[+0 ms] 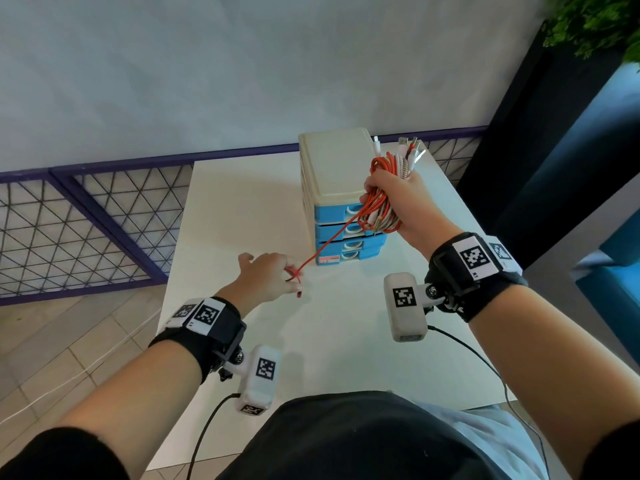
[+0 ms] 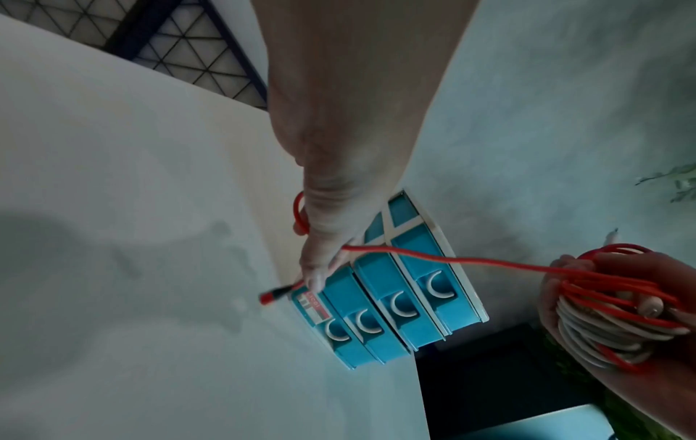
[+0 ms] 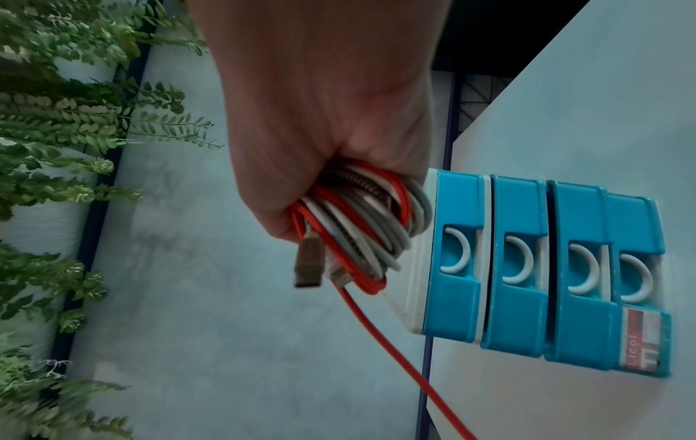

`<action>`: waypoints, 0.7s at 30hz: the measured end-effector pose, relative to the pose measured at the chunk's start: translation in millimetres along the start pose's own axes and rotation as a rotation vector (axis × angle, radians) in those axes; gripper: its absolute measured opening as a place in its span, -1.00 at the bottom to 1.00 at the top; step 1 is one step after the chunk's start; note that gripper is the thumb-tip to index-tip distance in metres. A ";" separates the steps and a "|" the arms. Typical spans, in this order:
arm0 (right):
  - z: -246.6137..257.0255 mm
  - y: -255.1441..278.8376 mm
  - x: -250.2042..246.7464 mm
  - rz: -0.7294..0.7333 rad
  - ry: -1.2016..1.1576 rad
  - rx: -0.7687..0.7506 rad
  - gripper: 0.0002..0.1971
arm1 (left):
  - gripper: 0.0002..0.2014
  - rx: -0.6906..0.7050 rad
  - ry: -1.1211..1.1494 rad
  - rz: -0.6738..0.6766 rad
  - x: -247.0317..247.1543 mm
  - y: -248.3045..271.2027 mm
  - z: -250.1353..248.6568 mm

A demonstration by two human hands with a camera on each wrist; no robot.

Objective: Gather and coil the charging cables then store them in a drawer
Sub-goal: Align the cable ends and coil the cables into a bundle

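Coiling, last red tail | right hand [image 1: 398, 202] clenching cable bundle [image 1: 384, 206] at 1 o'clock, over drawer unit [image 1: 341, 199] | left hand [image 1: 266, 277] pinching red cable [image 1: 325, 247] end, 11 o'clock | next: wrap tail, open drawer.

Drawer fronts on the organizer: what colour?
Blue drawer fronts with white crescent handles; right wrist view shows them best.

White surface [image 1: 242, 216], rectangular, set against a purple-framed wire-mesh railing [image 1: 86, 220]. One thing stands directly on it: a small drawer unit [image 1: 341, 199], cream top and shell, four blue drawers stacked with white half-ring pulls, a red-and-white label on the lowest. It stands toward the far right part. Shadows fall across the near side.
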State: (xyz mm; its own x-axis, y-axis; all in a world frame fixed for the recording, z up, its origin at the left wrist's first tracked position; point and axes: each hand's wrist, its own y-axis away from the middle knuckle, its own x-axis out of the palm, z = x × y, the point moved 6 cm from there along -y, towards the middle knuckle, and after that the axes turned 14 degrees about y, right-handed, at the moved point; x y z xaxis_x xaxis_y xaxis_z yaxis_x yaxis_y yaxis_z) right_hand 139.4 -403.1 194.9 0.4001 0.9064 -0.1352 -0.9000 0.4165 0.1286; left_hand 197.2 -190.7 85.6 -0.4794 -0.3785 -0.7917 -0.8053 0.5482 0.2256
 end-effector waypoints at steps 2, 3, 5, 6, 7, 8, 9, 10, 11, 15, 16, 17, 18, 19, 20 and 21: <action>-0.6 1.7 1.6 0.025 -0.003 0.004 -0.89 | -0.57 0.045 0.054 0.036 -3.5 -1.0 -8.1; -1.5 2.8 3.8 0.041 0.000 0.007 -0.89 | -0.52 0.089 0.129 0.062 -6.8 -2.1 -17.8; -4.4 4.8 11.0 0.071 0.005 0.008 -0.89 | -0.59 0.194 0.379 0.138 -15.6 1.7 -46.6; -6.3 5.2 14.6 0.080 -0.001 0.010 -0.88 | -0.71 0.229 0.530 0.206 -18.1 5.6 -62.0; -7.3 5.7 17.3 0.084 -0.015 0.012 -0.86 | -0.76 0.252 0.676 0.278 -19.3 9.3 -75.8; -7.9 5.6 18.6 0.081 -0.031 0.015 -0.85 | -0.71 0.263 0.790 0.334 -21.2 13.7 -87.1; -7.5 5.2 18.2 0.075 -0.056 0.016 -0.85 | -0.65 0.251 0.864 0.372 -21.5 17.3 -92.7; -6.5 4.4 16.1 0.068 -0.089 0.013 -0.89 | -0.63 0.227 0.900 0.414 -20.8 21.3 -95.1; -5.0 3.6 12.4 0.061 -0.131 0.004 -0.93 | -0.63 0.191 0.907 0.482 -16.0 23.8 -91.4; -1.4 1.6 -3.0 0.089 -0.286 -0.009 -0.92 | -0.67 0.048 0.784 0.653 -3.1 33.5 -61.2; -1.8 2.6 -3.5 0.116 -0.298 0.000 -0.90 | -0.68 0.030 0.754 0.593 -6.4 30.2 -56.4; -1.9 4.3 -2.3 0.149 -0.297 0.011 -0.89 | -0.70 0.043 0.682 0.507 -12.1 25.4 -54.8; -3.0 5.8 0.3 0.185 -0.281 0.028 -0.88 | -0.72 0.074 0.562 0.408 -19.5 19.5 -55.6; -3.8 7.9 4.3 0.224 -0.257 0.048 -0.88 | -0.75 0.114 0.438 0.307 -27.2 13.2 -57.9; -4.5 10.2 9.2 0.259 -0.225 0.064 -0.89 | -0.78 0.151 0.349 0.220 -35.3 9.1 -63.3; -5.1 12.6 14.5 0.289 -0.191 0.076 -0.90 | -0.80 0.178 0.333 0.156 -42.1 5.6 -68.0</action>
State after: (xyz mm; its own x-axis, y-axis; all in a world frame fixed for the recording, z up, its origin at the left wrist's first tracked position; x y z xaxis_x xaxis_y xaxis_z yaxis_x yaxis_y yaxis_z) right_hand 132.9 -385.1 189.6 0.1622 0.9814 0.1024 -0.9682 0.1382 0.2084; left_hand 189.2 -222.3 158.8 -0.7013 -0.4851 -0.5224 -0.6552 0.7274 0.2040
